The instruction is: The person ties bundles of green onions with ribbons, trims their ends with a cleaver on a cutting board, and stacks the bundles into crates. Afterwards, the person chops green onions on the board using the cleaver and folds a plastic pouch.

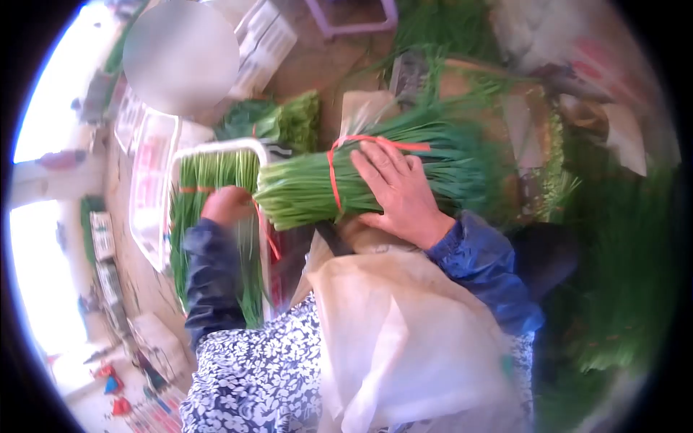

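A thick bundle of garlic chives (296,189) lies crosswise before me, pale cut ends to the left and dark green leaves to the right. Red tape (333,177) goes round it, with a loose end along the top. My right hand (395,189) grips the bundle from above, fingers across the leaves and thumb lower down. Close to the cut ends is my left hand (229,206), blurred and curled closed; what its fingers hold is hidden. A red strip (272,242) hangs just right of it. Behind that hand, a white crate (173,169) holds more tied chives (216,169).
Other green bundles (289,123) lie behind the crate. Loose chives (613,274) are heaped on the right. A purple stool (354,30) stands at the top. A pale sheet (404,317) covers my lap. Someone's blurred-out head (180,58) is at upper left.
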A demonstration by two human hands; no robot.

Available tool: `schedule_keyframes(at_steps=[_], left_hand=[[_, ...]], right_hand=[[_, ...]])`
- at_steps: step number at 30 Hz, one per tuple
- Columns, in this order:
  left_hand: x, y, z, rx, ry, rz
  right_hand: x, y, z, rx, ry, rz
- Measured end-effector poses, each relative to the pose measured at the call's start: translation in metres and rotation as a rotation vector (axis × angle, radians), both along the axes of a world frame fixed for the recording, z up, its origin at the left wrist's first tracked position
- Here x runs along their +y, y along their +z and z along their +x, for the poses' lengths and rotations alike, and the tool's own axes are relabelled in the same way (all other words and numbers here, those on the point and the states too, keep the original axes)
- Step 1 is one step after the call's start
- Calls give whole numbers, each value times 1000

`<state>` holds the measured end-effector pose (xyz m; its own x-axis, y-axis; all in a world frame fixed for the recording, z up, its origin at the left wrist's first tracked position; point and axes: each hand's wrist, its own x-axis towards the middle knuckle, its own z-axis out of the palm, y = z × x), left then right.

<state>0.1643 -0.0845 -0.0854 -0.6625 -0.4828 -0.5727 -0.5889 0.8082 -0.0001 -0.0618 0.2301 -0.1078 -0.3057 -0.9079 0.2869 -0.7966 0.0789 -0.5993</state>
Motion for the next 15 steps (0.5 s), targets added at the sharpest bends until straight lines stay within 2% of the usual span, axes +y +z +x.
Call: schedule_keyframes(at_steps=[1, 2, 3, 4, 5, 6, 8, 10, 12, 13, 14, 15], left_hand=[[-13, 34, 26, -15, 24, -16], [10, 80, 36, 197, 15, -159], [7, 77, 54, 282, 30, -229], [47, 114, 8, 680, 143, 122], [81, 150, -30, 778, -87, -3], [88, 150, -39, 871, -319, -131], [112, 141, -72, 704, -565, -201], [118, 89, -82, 424, -598, -88], [133, 75, -86, 344, -525, -16], [138, 69, -82, 252, -451, 55], [143, 62, -76, 250, -452, 67], [147, 56, -70, 403, -540, -34]], right_hand=[[3, 23, 12, 128, -42, -51], [8, 39, 30, 129, -17, -42], [5, 23, 46, 58, -33, -24], [13, 34, 29, 22, -75, -36], [25, 55, 19, 54, -56, 8], [14, 50, 32, 65, -38, 17], [18, 54, 29, 92, -27, 3], [18, 58, 25, 105, -67, -11], [14, 75, 19, 112, -126, -33], [6, 89, 21, 150, -115, -157], [0, 95, 24, 186, -99, -281], [-11, 90, 28, 209, -27, -318]])
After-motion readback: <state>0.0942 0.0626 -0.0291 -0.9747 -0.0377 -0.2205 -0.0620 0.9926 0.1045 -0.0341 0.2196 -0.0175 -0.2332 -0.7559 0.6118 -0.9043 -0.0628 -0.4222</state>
